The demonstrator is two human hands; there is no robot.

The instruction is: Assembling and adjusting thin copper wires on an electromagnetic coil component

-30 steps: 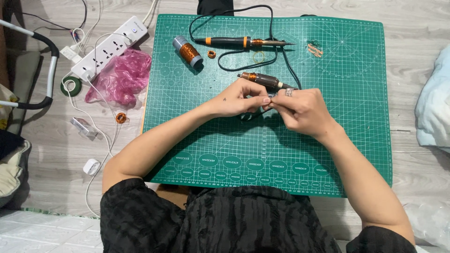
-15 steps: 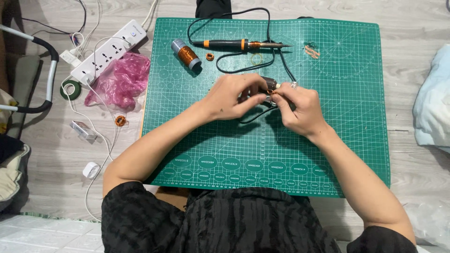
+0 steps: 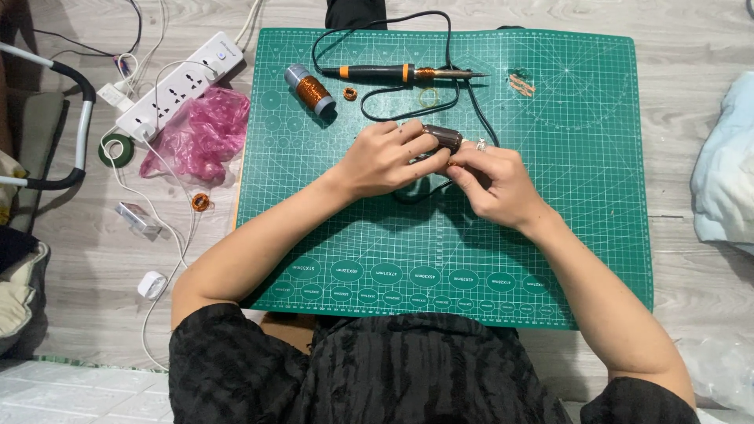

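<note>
Both hands meet over the upper middle of the green cutting mat (image 3: 597, 235), working on one small dark cylinder (image 3: 444, 138) that looks like a little motor or coil part. The left hand (image 3: 385, 159) grasps the cylinder, its fingers curled over the top and the thumb pressing from the near side. The right hand (image 3: 496, 182) sits just beside it, touching the cylinder's right end; its fingertips are pinched together there on something too small to make out, and a ring shows on one finger. The cylinder is held just above the mat, with a black cable (image 3: 416, 191) looping out from under the hands. Farther up the mat, toward its top edge, lies a soldering iron (image 3: 408, 74) with a black and orange handle, its tip pointing right. Left of the iron, still on the mat, lies a spool of copper wire (image 3: 311, 90) on its side, with a small copper ring (image 3: 350, 93) between the two. Near the mat's upper right area lie a few short copper scraps (image 3: 520, 83). Off the mat's left edge, on the wooden floor, sit a crumpled pink plastic bag (image 3: 201, 135), a white power strip (image 3: 179, 85), a roll of green tape (image 3: 116, 149) and another little copper coil (image 3: 201, 202).
</note>
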